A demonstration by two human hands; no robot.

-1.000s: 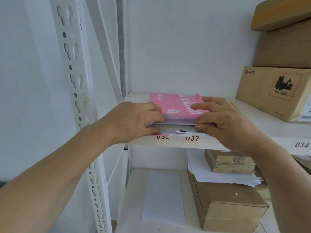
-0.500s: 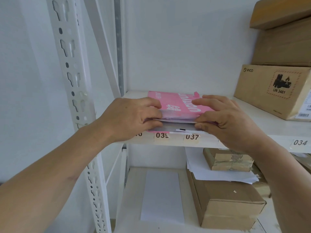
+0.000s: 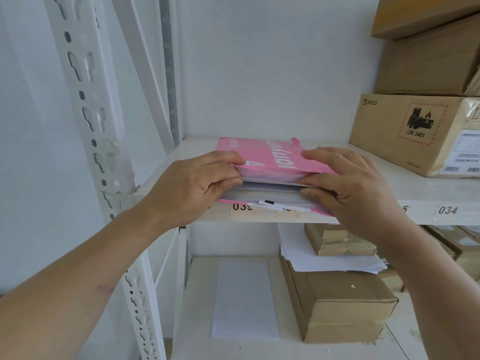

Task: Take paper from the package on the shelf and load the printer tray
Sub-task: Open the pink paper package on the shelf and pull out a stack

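A pink paper package (image 3: pixel 270 158) lies on the white shelf (image 3: pixel 428 190), its open end at the front edge. White sheets (image 3: pixel 270 192) show inside the opening. My left hand (image 3: pixel 192 188) grips the left front corner, thumb on the pink wrapper and fingers against the sheets. My right hand (image 3: pixel 348 185) holds the right front corner the same way, lifting the wrapper flap off the stack. No printer is in view.
Brown cardboard boxes (image 3: pixel 415 131) are stacked at the right of the same shelf. A slotted white upright (image 3: pixel 88 126) stands at the left. On the lower shelf lie a loose white sheet (image 3: pixel 244 300), more boxes (image 3: pixel 337 302) and a pile of papers (image 3: pixel 324 258).
The pink wrapper's front flap has been raised a little, so more of the white stack shows. Both hands stay at the package's front corners.
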